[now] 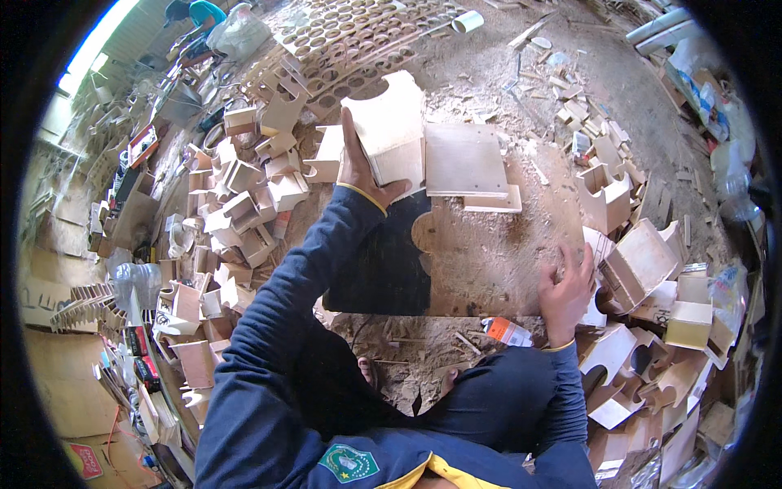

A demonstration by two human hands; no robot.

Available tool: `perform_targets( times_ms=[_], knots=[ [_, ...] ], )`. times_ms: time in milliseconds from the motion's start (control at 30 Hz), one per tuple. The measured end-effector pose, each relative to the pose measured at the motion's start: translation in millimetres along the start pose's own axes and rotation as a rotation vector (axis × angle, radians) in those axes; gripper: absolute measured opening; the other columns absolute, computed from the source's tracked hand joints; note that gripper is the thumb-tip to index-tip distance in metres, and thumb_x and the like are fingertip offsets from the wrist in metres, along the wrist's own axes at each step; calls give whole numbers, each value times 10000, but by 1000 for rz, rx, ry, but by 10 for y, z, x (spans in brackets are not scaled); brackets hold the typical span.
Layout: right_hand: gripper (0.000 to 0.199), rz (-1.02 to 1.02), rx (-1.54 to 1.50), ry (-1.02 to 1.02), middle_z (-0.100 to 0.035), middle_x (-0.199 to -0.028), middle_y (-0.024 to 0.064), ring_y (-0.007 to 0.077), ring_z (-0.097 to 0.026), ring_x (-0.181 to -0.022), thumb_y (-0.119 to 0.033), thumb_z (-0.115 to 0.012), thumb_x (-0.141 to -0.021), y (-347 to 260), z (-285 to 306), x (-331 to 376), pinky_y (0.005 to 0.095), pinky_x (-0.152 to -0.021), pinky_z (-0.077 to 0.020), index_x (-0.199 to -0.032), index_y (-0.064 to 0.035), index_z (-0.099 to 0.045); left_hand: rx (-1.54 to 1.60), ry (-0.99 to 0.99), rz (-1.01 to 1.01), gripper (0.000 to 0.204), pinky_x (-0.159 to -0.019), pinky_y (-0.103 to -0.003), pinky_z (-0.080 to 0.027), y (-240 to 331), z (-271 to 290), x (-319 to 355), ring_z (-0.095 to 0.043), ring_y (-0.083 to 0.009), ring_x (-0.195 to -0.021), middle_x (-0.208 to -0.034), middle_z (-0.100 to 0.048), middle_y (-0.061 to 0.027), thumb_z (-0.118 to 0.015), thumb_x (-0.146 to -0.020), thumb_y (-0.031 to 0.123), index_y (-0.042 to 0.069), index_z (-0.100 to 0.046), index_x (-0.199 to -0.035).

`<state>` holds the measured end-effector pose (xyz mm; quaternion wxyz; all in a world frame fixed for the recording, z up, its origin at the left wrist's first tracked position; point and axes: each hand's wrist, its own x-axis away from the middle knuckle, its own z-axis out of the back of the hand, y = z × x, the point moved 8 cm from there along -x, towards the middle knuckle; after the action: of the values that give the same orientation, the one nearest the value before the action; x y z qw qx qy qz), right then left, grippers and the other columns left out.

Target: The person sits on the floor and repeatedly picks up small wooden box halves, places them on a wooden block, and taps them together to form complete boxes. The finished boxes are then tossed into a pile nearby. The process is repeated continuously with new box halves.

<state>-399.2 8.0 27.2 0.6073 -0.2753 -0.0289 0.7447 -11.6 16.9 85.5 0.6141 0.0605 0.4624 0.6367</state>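
Partly hidden, left hand (358, 167) grips wooden piece (391, 130); right hand (566, 289) open on board (489, 253).

Small white tube-shaped package with orange label (506, 332) lying at the board's near edge; flat red carton (85, 460) lower left; blue-and-white printed packets (702, 96) upper right; clear plastic bag (238, 33) top.

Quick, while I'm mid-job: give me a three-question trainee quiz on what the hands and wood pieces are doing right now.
1. True or false: the left hand grips a pale wooden piece with a curved notch.
2. Where does the right hand rest? A) on the board's right edge B) on the orange-capped bottle C) in the air
3. Fill in: the flat square panel lies to the ____ of the held piece.

Key: 1 true; 2 A; 3 right
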Motion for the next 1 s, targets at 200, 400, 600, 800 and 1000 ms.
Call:
perform_targets(
  times_ms=[200,400,600,800,1000],
  knots=[
    [470,54,-8,-24,-439,-1399,246,428,-463,-1264,-179,-584,-791,-29,24,-11,489,-1040,-384,-1258,-163,-625,-150,71,7,1358,-1147,-456,-272,90,-51,-30,-325,-458,-1355,-1491,-244,-324,-853,-562,60,36,113,-1516],
    [457,52,14,-56,-440,-1403,253,420,-463,-1272,-195,-572,-810,-33,0,-16,493,-1038,-380,-1261,-158,-632,-85,70,20,1306,-1156,-453,-259,-25,-119,-188,-301,-460,-1378,-1496,-227,-349,-849,-621,74,22,102,-1515],
    [427,190,43,-31,-482,-1363,270,432,-479,-1246,-178,-538,-843,63,-89,-49,495,-1025,-395,-1253,-105,-630,-121,121,-72,1162,-1133,-444,-272,94,-143,-193,-309,-458,-1348,-1519,-217,-263,-814,-688,153,79,-5,-1519],
    [382,271,94,-48,-506,-1342,247,423,-473,-1243,-238,-513,-948,274,-230,-71,478,-1062,-371,-1276,-58,-590,-26,81,-26,1070,-1081,-453,-321,156,-675,-246,-373,-443,-1276,-1469,-285,-246,-804,-692,199,120,-104,-1499],
    [372,282,48,-70,-522,-1300,255,433,-480,-1215,-218,-506,-948,372,-354,-20,476,-1047,-374,-1261,-36,-591,-34,109,25,983,-1028,-461,-371,-198,-384,-424,-438,-428,-1204,-1418,-353,-230,-794,-697,245,161,-204,-1478]
  ],
)
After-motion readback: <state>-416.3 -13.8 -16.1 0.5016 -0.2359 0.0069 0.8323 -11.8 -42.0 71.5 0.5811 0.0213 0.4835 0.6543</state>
